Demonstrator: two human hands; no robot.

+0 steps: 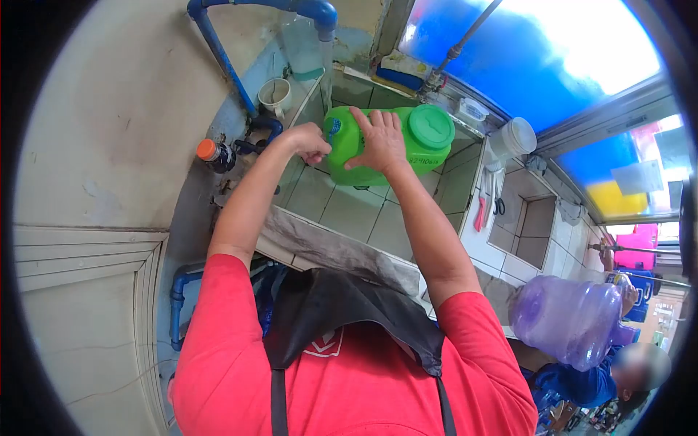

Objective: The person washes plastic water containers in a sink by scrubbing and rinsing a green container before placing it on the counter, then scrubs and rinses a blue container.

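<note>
A bright green plastic water container [349, 171] with a round green screw cap [432, 127] and handwritten digits lies over the tiled sink basin [327, 207]. My right hand [379, 142] rests flat on top of it, fingers spread. At the container's left end, beside a small blue patch [333, 128], my left hand [311, 143] is closed with its fingers curled. What those fingers hold, if anything, is hidden. Water [326, 73] runs down from the blue pipe [320, 13] close to that end.
A white mug [275, 94] and an orange-capped bottle [209, 150] are at left. On the right ledge sit a white dipper [518, 136], a pink-handled tool [480, 213] and scissors [499, 206]. Another person [585, 385] handles a clear purple-tinted water jug [563, 316] at lower right.
</note>
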